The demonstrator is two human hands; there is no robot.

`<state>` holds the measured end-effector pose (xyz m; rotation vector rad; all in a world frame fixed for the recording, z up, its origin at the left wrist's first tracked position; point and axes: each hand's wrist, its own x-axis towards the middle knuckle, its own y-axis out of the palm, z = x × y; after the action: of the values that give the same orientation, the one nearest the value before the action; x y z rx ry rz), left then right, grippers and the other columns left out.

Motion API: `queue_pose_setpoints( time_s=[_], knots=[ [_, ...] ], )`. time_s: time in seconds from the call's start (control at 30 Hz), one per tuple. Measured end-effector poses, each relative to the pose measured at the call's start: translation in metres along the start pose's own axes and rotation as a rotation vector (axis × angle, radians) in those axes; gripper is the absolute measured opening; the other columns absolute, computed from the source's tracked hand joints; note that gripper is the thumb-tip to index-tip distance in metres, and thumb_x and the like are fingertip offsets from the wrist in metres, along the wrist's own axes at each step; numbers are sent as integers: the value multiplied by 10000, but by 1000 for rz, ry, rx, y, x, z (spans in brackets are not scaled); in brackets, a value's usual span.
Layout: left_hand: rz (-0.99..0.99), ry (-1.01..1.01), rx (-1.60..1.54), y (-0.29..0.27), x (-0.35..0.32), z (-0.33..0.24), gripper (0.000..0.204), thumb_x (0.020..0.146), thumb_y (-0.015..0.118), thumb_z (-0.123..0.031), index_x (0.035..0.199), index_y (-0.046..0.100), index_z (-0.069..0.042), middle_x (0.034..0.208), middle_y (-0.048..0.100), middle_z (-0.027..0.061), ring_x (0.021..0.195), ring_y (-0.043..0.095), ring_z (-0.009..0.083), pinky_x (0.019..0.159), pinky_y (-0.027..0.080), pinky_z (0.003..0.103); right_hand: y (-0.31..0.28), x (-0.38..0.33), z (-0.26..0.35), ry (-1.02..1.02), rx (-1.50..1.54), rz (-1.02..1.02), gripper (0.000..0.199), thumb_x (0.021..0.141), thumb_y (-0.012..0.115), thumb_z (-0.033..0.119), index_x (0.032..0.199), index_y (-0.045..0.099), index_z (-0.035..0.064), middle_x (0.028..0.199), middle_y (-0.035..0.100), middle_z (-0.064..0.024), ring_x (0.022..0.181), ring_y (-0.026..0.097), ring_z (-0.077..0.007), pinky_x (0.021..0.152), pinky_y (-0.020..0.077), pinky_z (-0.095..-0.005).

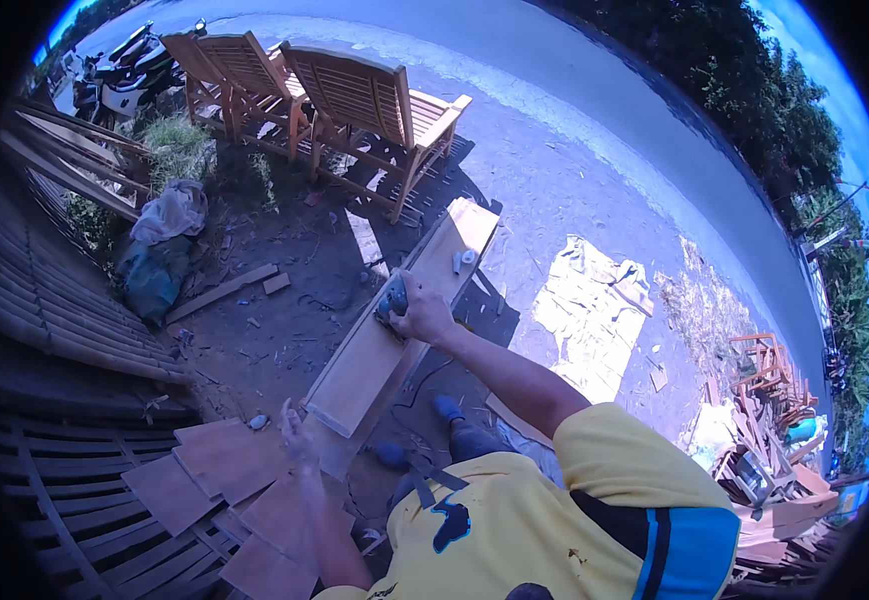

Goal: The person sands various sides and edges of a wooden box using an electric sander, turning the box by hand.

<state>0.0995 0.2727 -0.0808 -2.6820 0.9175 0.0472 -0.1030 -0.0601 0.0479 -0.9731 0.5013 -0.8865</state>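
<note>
Two hands work one long plank [395, 330]: the right hand [423, 315] clamps a sander [392, 300] mid-board, the left hand [298, 432], fingers loosely spread, steadies its near end; bare dirt [285, 330] lies alongside.

I count two wooden chairs [355, 110] at eleven o'clock, one long plank [395, 320] at centre, one power sander [393, 297], two hands [425, 315].

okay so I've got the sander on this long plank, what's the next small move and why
Probably slide the small blue power sander further up the long pale wooden plank, toward its far end. The right hand grips it mid-plank, while the left hand steadies the near end.
</note>
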Motion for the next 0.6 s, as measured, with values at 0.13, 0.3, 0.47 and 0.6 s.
queue_pose_setpoints(
  time_s=[0.13, 0.3, 0.47, 0.6],
  knots=[
    [-59, 82, 107, 19, -14, -52, 611, 1162, 435, -438, 1535, 533, 35, 1503, 594, 255, 1410, 584, 350, 1135, 485, 445, -14, 8, -6, 127, 37, 58, 973, 858, 828, 413, 1604, 366, -8, 1140, 718, -344, 997, 756, -480, 907, 617, -554],
    [7, 325, 218, 94, -15, -145, 607, 1138, 479, -393, 1594, 455, 7, 1539, 522, 283, 1448, 509, 451, 1176, 447, 531, 15, -36, 45, -100, 135, 239, 885, 1004, 675, 464, 1667, 294, 18, 1341, 593, -404, 1111, 703, -525, 999, 585, -588],
    [-103, 113, 291, 130, -12, -165, 577, 1132, 518, -404, 1622, 453, -105, 1546, 504, 249, 1438, 500, 456, 1194, 418, 544, 79, -62, 57, -451, 503, 439, 762, 1103, 558, 358, 1699, 234, 13, 1556, 501, -333, 1363, 581, -484, 1154, 479, -522],
    [-277, 76, 754, 122, -31, -171, 603, 956, 768, -394, 1475, 576, -155, 1343, 587, 179, 1268, 609, 400, 1055, 505, 513, 57, -51, 18, -239, 956, 888, 597, 1149, 452, 234, 1696, 313, 40, 1661, 450, -261, 1536, 451, -391, 1293, 328, -424]
  ],
)
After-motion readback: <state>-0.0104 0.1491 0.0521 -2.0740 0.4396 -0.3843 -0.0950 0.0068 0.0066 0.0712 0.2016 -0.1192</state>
